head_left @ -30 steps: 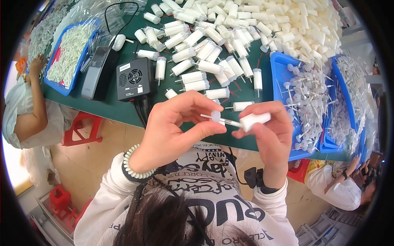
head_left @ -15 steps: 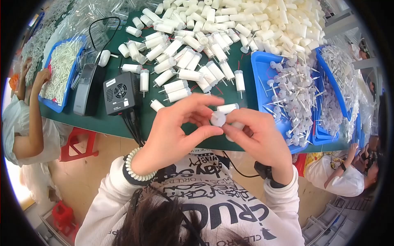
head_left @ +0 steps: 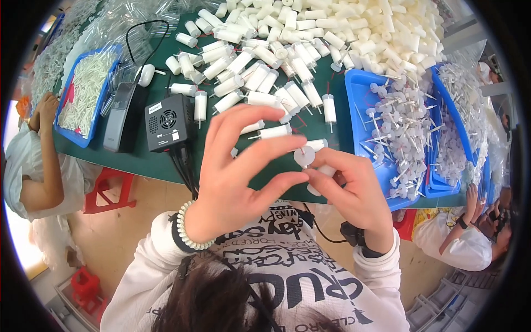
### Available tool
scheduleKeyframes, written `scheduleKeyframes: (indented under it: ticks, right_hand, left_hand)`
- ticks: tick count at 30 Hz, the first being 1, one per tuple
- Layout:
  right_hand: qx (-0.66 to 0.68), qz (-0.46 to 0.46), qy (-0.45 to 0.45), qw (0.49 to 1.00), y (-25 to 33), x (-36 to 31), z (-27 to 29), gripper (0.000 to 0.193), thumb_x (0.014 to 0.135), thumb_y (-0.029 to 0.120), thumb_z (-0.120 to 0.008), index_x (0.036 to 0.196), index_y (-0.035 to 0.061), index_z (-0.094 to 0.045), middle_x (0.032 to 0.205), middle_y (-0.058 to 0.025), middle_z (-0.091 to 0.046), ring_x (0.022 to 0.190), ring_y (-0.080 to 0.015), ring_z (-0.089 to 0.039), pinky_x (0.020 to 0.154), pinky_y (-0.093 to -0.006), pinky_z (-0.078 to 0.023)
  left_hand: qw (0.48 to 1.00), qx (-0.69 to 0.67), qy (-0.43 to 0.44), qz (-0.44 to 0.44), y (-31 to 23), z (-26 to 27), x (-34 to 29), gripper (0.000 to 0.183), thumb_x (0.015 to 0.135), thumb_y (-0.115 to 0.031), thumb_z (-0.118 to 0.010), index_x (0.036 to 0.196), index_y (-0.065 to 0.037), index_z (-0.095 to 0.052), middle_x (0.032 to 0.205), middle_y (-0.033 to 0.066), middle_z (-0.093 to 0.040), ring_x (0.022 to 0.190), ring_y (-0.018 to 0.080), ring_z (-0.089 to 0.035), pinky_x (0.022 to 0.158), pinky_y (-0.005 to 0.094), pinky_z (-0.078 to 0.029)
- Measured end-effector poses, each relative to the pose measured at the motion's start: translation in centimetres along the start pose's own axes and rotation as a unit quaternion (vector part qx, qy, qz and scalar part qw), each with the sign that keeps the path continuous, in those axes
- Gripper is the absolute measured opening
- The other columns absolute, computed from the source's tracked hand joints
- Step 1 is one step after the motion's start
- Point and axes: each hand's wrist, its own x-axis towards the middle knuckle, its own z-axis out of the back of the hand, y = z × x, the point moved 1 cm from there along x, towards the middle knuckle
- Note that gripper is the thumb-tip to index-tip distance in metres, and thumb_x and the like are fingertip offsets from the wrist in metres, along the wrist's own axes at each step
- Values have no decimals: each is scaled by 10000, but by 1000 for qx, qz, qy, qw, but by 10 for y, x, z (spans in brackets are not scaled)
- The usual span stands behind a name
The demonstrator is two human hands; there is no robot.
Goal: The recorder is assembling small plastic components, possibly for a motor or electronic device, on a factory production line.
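Just above the near table edge, a small translucent white disc with a short stem (head_left: 303, 157) is pinched by my right hand (head_left: 357, 188), between thumb and index finger. A white foam-like cylinder (head_left: 324, 176) is tucked under that hand's curled fingers, partly hidden. My left hand (head_left: 229, 171) is open with fingers spread. Its index fingertip and thumb tip lie above and below the disc; whether they touch it I cannot tell. Beyond my hands, another white cylinder (head_left: 317, 144) shows behind the disc, and many more cylinders with thin pins (head_left: 255, 76) lie on the green table (head_left: 326, 128).
Blue trays (head_left: 359, 133) of disc-and-stem parts stand to the right. A large heap of cream cylinders (head_left: 381, 33) fills the back. On the left are a black fan-vented box (head_left: 167, 124), a dark grey device (head_left: 119, 119) and a blue tray of thin white sticks (head_left: 83, 94). People sit at both sides.
My left fingers have spread wider and lifted away from the disc. My right hand keeps hold of the disc, now a little farther right. The view has shifted slightly.
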Motion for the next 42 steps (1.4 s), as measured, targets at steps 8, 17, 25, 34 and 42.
scheduleKeyframes:
  ticks: [8,17,25,34,42]
  right_hand:
    - [-48,39,-34,997,6,-1,-5,83,812,97,-595,806,18,-570,614,-60,-530,478,-100,-471,446,-241,-361]
    - [-26,41,10,999,3,7,-5,68,817,92,-602,815,29,-576,575,-31,-522,460,-75,-475,435,-222,-356]
    - [261,135,-153,943,-23,-1,-9,252,787,-62,-617,1023,-28,-532,1017,-109,-601,866,-141,-595,738,-237,-488]
    - [335,186,-148,912,-34,-3,-29,292,732,-102,-654,989,-26,-539,1038,-170,-588,938,-183,-584,811,-283,-476]
    - [303,224,-151,914,-34,-1,-30,307,712,-111,-668,978,-27,-539,1029,-189,-592,932,-205,-598,806,-286,-485]
  left_hand:
    - [999,23,20,20,0,-3,1,357,595,-121,-781,920,-65,-646,1175,147,-512,1090,298,-490,879,400,-413]
    - [939,-292,62,169,8,-12,-5,224,759,101,-596,958,18,-534,1174,170,-519,1002,225,-580,869,330,-476]
    - [846,-446,-65,285,12,-1,-2,194,790,87,-561,962,17,-504,1161,189,-510,917,212,-609,797,326,-511]
    - [789,-533,-109,285,15,-4,-7,280,744,115,-632,988,38,-519,1021,129,-560,901,221,-614,770,314,-531]
    - [846,-463,-59,258,12,-6,-10,312,698,109,-630,967,1,-514,943,94,-515,829,202,-599,698,282,-508]
